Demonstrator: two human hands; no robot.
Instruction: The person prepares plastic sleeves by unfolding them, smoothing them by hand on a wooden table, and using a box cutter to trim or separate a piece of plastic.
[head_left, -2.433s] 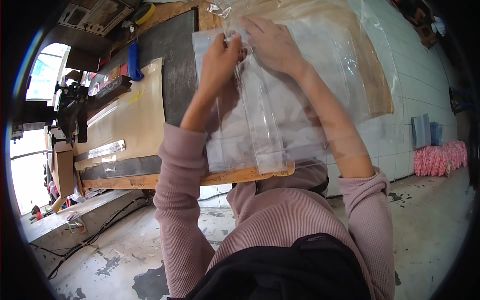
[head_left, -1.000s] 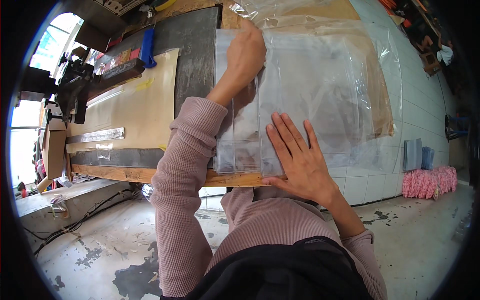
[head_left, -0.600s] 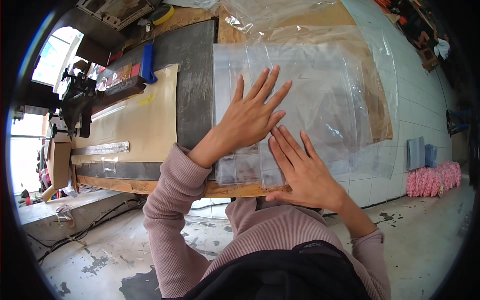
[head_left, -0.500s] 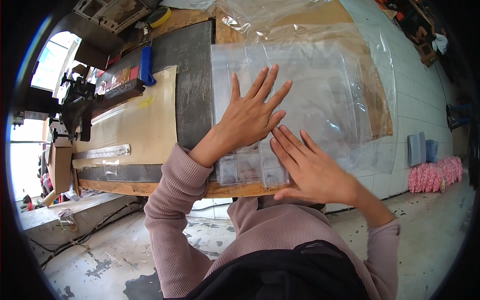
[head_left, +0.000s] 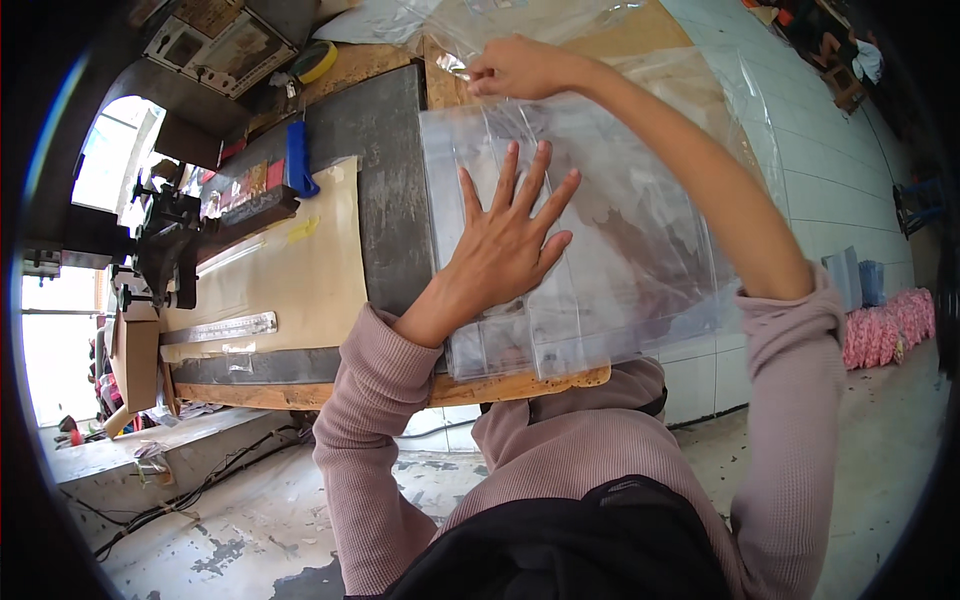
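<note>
Layers of clear plastic sheets (head_left: 630, 260), some with seams, lie stacked over the front and right of the worktable. My left hand (head_left: 508, 235) is pressed flat on the stack with its fingers spread. At the stack's far left corner, my right hand (head_left: 525, 68) is closed, fingertips pinched together on thin clear plastic film (head_left: 455, 62). The fingertips partly hide the pinched edge. My right forearm crosses above the sheets' right side.
Left of the sheets, a dark mat (head_left: 392, 190) carries a tan board (head_left: 330, 240), a ruler (head_left: 220, 328) and a blue-handled tool (head_left: 298, 160). A black metal machine (head_left: 170, 235) stands farther left. Yellow tape (head_left: 318, 62) lies behind; pink bundles (head_left: 890, 328) sit on the floor at right.
My right hand has moved from the near part of the stack to its far left corner and closed on the film. My left hand stays flat on the sheets.
</note>
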